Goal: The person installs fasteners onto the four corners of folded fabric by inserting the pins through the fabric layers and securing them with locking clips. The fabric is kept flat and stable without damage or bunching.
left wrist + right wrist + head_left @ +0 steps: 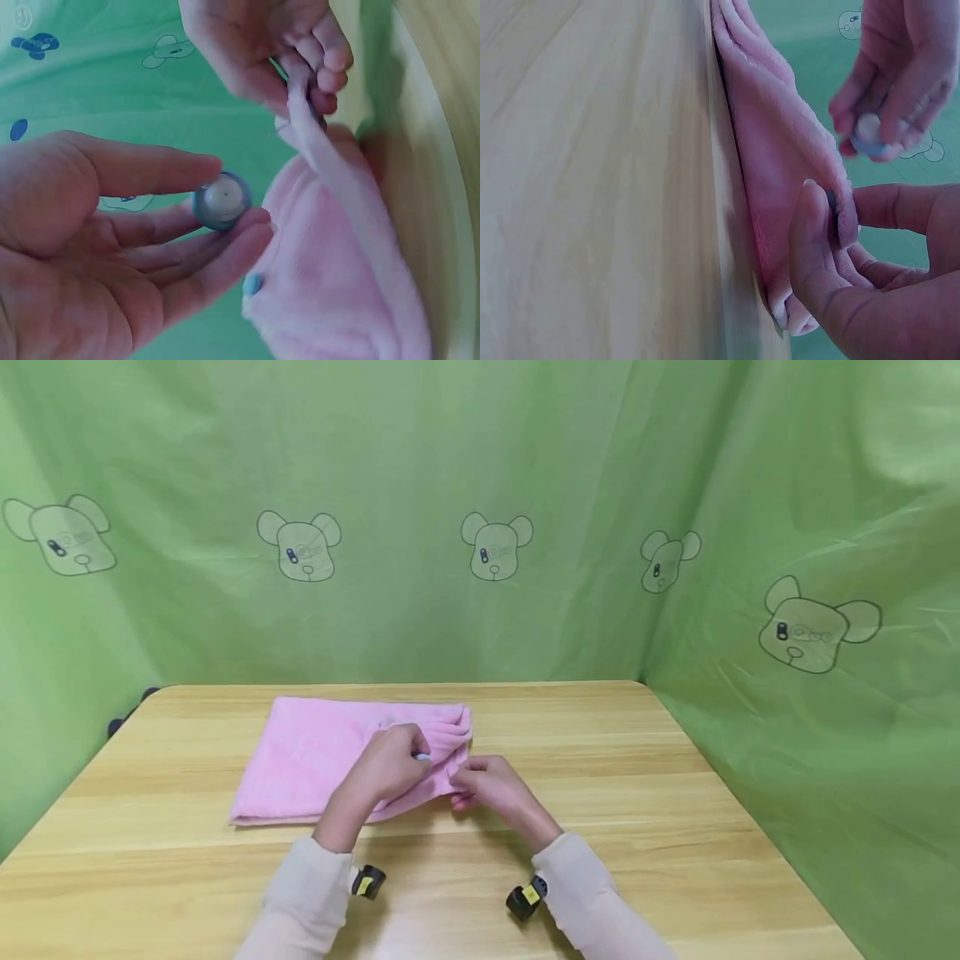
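Observation:
A folded pink plush cloth [307,752] lies on the table. My left hand [390,764], above its right part, pinches a small round blue cap with a whitish centre [225,201] between thumb and fingers. With thumb and fingertips my right hand [491,785] pinches the cloth's near right edge, lifted in a narrow fold. Under the right thumb, a small dark piece [832,199] sits against the fabric, mostly hidden. By that pinched fold a thin spike [279,130] sticks out in the left wrist view. Another small blue round piece [253,283] sits on the cloth.
The wooden table [637,827] has a light grain and rounded far corners. Green curtains [420,618] with bear-head prints hang behind it and along both sides. Dark objects [116,727] show past the table's left edge. Black wrist cameras [369,882] sit at both cuffs.

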### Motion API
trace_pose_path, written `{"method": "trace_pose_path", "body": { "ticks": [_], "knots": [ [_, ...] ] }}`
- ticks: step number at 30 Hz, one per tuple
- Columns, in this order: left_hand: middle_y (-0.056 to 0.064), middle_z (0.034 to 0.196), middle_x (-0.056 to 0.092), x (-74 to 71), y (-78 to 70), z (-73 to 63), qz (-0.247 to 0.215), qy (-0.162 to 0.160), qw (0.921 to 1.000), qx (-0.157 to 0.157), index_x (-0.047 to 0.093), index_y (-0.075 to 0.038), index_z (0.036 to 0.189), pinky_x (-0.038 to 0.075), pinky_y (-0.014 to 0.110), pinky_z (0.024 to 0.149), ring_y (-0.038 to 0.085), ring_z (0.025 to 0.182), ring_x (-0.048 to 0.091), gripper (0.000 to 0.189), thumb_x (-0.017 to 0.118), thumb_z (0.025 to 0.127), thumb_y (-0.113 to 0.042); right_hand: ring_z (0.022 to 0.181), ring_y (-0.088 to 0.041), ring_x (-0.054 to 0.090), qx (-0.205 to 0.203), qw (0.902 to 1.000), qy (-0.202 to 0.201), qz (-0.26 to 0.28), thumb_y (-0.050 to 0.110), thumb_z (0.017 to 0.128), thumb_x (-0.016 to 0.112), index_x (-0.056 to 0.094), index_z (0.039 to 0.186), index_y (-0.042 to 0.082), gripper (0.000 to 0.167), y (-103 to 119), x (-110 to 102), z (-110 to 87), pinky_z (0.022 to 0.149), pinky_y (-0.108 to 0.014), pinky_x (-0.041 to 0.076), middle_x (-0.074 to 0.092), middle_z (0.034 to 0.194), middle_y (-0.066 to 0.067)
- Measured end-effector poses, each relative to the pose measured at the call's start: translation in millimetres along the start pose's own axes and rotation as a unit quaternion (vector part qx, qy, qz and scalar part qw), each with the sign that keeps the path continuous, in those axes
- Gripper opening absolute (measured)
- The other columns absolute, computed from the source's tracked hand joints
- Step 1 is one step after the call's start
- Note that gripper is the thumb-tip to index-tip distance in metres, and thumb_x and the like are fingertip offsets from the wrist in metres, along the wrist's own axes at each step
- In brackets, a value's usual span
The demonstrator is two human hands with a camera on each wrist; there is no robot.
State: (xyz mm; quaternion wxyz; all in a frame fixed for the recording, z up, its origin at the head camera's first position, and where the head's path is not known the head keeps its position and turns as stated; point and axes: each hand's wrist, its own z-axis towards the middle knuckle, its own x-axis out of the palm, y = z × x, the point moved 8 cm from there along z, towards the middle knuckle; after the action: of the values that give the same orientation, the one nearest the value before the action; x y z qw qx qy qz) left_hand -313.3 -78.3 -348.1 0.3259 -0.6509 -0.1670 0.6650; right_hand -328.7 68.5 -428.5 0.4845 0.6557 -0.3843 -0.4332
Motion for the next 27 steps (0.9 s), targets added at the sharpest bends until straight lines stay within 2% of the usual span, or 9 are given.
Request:
{"method": "trace_pose_path", "body": {
  "ticks": [8,14,17,27],
  "knots": [
    [0.007,0.092,0.07,8.3,8.3,8.7,-0.082,-0.024,0.996,-0.027,0.064,-0.007,0.095,0.055,0.038,0.08,0.021,0.085,0.065,0.019,0.077,0.082,-0.014,0.069,-0.015,0.067,0.0,0.9999,0.003,0.015,0.007,0.092,0.061,0.066,0.099,-0.01,0.019,-0.3,1.2,0.7,0.071,-0.032,0.062,0.068,0.085,-0.016],
    [0.009,0.094,0.075,14.7,14.7,11.4,-0.14,-0.022,0.9891,-0.042,0.066,-0.009,0.097,0.057,0.034,0.075,0.02,0.081,0.07,0.018,0.078,0.084,-0.013,0.071,-0.014,0.066,0.001,0.9999,-0.001,0.015,0.008,0.093,0.062,0.067,0.1,-0.01,0.02,1.5,0.8,0.3,0.072,-0.032,0.062,0.069,0.088,-0.017],
    [0.011,0.096,0.077,18.7,18.1,12.4,-0.175,-0.015,0.9836,-0.043,0.07,-0.009,0.1,0.06,0.037,0.072,0.023,0.076,0.073,0.015,0.078,0.087,-0.011,0.071,-0.014,0.066,0.001,0.9999,0.0,0.017,0.008,0.093,0.061,0.066,0.101,-0.01,0.02,2.0,1.1,0.3,0.072,-0.032,0.062,0.069,0.087,-0.015],
    [0.007,0.096,0.077,23.8,24.2,14.9,-0.162,-0.015,0.9862,-0.033,0.077,-0.013,0.099,0.054,0.026,0.067,0.017,0.081,0.07,0.011,0.078,0.088,-0.014,0.071,-0.015,0.066,-0.004,0.9999,0.001,0.015,0.008,0.092,0.062,0.066,0.101,-0.011,0.021,1.8,0.8,0.0,0.072,-0.033,0.062,0.069,0.089,-0.019]
  ]
}}
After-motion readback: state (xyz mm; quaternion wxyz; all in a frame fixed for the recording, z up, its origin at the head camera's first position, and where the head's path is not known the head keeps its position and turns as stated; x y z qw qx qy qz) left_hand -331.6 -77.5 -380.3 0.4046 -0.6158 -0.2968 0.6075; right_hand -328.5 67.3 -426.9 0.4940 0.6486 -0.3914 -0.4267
